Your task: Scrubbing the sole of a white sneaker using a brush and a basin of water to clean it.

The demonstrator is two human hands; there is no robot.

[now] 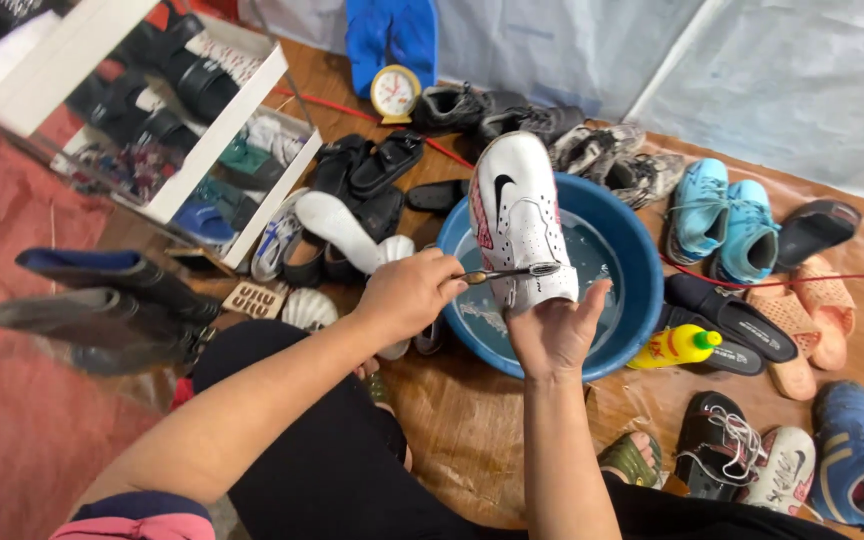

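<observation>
Right hand (555,330) holds a white shoe (519,215) from below, at its heel end, toe pointing away and up. The grip is closed about the heel: thumb on one side, fingers (597,298) on the other. The shoe sits tilted over a blue basin (632,255) with soapy water in it, so that, in my judgement, drips fall back into the basin and not on the floor.

Left hand (409,295) is closed in a fist around the handle of a small brush (514,271). The brush lies nearly level, its head touching the shoe's side near the heel. Held so, the bristles meet the upper squarely while the other hand braces the shoe against the push.

The person sits low on the floor, knees either side of the basin, which stands on a brown sheet (472,420). A yellow bottle (675,346) with a green cap lies just beside the basin on the right, within reach of the right hand.

Other footwear lies about the basin: blue shoes (724,215), black slippers (732,320), pink sandals (817,310), dark shoes (492,110) beyond the rim, and dark boots (102,300) lying on their sides to the left. A small clock (394,93) stands at the far wall. A white rack (202,150) on the left holds more shoes.
</observation>
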